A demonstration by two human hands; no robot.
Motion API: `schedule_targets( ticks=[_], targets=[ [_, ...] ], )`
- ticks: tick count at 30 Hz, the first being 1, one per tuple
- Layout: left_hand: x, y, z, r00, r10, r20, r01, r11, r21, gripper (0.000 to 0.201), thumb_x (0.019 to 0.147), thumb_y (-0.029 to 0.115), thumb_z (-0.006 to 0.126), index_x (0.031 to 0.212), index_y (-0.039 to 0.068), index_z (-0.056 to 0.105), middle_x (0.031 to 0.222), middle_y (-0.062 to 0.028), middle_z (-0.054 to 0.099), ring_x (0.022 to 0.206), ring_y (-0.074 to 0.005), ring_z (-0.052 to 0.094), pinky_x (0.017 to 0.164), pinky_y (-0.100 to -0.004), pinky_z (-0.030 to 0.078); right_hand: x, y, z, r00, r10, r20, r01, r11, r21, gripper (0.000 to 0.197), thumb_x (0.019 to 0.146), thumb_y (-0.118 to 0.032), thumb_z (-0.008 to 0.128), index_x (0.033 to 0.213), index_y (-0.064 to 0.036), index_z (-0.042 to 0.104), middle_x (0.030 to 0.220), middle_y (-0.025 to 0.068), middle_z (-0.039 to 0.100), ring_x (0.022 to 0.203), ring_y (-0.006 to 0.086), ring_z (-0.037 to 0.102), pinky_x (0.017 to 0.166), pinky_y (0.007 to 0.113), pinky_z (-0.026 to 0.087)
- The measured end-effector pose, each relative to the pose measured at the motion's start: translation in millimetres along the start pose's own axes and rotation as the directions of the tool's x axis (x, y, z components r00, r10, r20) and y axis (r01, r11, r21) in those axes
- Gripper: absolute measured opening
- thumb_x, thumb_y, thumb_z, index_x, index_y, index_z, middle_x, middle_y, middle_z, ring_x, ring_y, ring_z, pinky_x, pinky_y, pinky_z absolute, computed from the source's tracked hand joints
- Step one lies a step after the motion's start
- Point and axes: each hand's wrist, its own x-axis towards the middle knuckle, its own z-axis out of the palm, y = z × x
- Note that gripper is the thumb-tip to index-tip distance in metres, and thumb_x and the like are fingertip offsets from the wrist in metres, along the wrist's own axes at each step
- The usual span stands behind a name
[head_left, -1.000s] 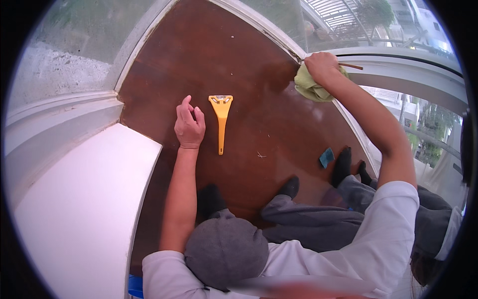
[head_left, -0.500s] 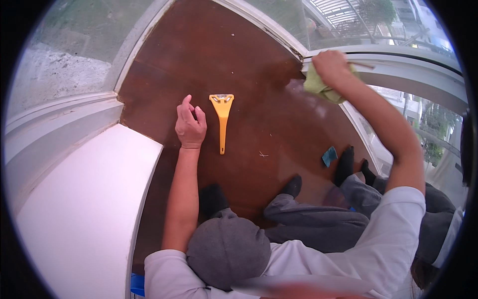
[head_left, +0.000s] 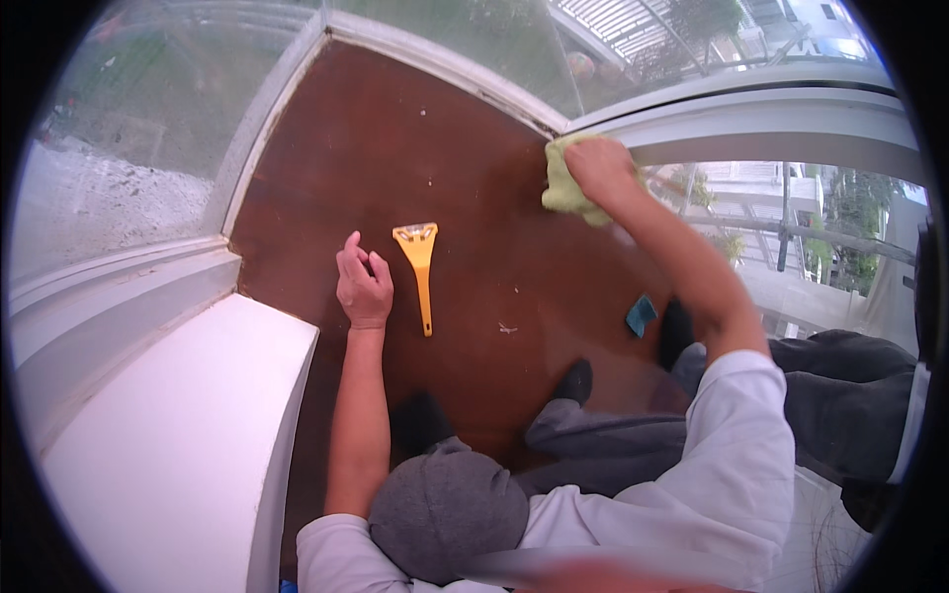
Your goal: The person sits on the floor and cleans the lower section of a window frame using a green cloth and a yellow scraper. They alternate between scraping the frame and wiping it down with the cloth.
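My right hand (head_left: 600, 168) is closed around a yellow-green cloth (head_left: 566, 188), pressed by the corner where the white window frame (head_left: 751, 128) meets the reddish-brown floor. My left hand (head_left: 364, 287) is held over the floor, palm side partly showing, thumb and loosely bent fingers apart, with nothing in it. Just right of it lies a yellow scraper (head_left: 422, 277), its wide blade end pointing away from me and its narrow handle toward me. The two do not touch.
A blue-green pad (head_left: 641, 314) lies on the floor at the right, near a dark-socked foot (head_left: 676, 334). Another dark-socked foot (head_left: 573, 381) is nearer the middle. Small bits of debris (head_left: 508, 328) dot the floor. At the left stands a white panel (head_left: 168, 445); glass panes border the far side.
My right hand and the cloth have shifted left and slightly nearer in the picture. A thin stick beside that hand no longer shows. The view has also shifted; my left hand keeps its pose.
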Motion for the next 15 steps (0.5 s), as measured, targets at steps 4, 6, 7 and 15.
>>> schedule_targets(
  ticks=[4, 6, 7, 15],
  targets=[
    [8.4, 7.7, -3.6, 0.999, -0.038, 0.028, 0.04, 0.998, -0.049, 0.04, 0.081, 0.009, 0.055, 0.119, 0.003, 0.047, 0.078, -0.0076, 0.047, 0.069, -0.0238, 0.053, 0.061, -0.0344, 0.048, -66.3, 19.2, 24.0, 0.913, 0.312, -0.265, -0.152, 0.859, 0.488, 0.017, 0.08, -0.009, 0.054, 0.094, -0.0043, 0.062, 0.088, 0.0164, 0.067, 0.085, 0.0309, 0.065, 0.072, 0.038, 0.052],
    [16.1, 20.1, -8.3, 0.974, -0.202, 0.101, 0.213, 0.971, -0.111, 0.037, 0.082, 0.009, 0.055, 0.118, 0.003, 0.05, 0.08, -0.0066, 0.047, 0.07, -0.0193, 0.052, 0.061, -0.0306, 0.046, -87.1, 13.6, 40.2, 0.817, 0.459, -0.35, 0.074, 0.519, 0.852, 0.024, 0.084, -0.005, 0.051, 0.106, -0.003, 0.06, 0.098, 0.0159, 0.065, 0.092, 0.0256, 0.064, 0.079, 0.034, 0.05],
    [20.7, 29.6, -10.7, 0.982, -0.182, 0.053, 0.189, 0.953, -0.236, 0.035, 0.083, 0.009, 0.055, 0.117, 0.002, 0.05, 0.081, -0.0061, 0.048, 0.07, -0.0175, 0.051, 0.061, -0.0295, 0.046, -93.2, 7.2, 48.2, 0.742, 0.519, -0.425, 0.36, 0.226, 0.905, 0.027, 0.086, -0.002, 0.05, 0.112, -0.0026, 0.058, 0.105, 0.0139, 0.064, 0.097, 0.0214, 0.062, 0.083, 0.032, 0.048],
    [45.1, 128.3, -8.4, 0.931, 0.092, 0.352, 0.122, 0.832, -0.541, 0.05, 0.081, 0.025, 0.069, 0.12, 0.001, 0.05, 0.118, -0.0128, 0.05, 0.097, -0.0219, 0.056, 0.081, -0.0304, 0.047, -97.6, -69.2, 73.3, 0.845, 0.427, -0.323, 0.534, -0.632, 0.561, 0.036, 0.089, 0.005, 0.049, 0.124, -0.0008, 0.05, 0.12, 0.0055, 0.056, 0.111, 0.0147, 0.052, 0.096, 0.03, 0.041]
  ],
)
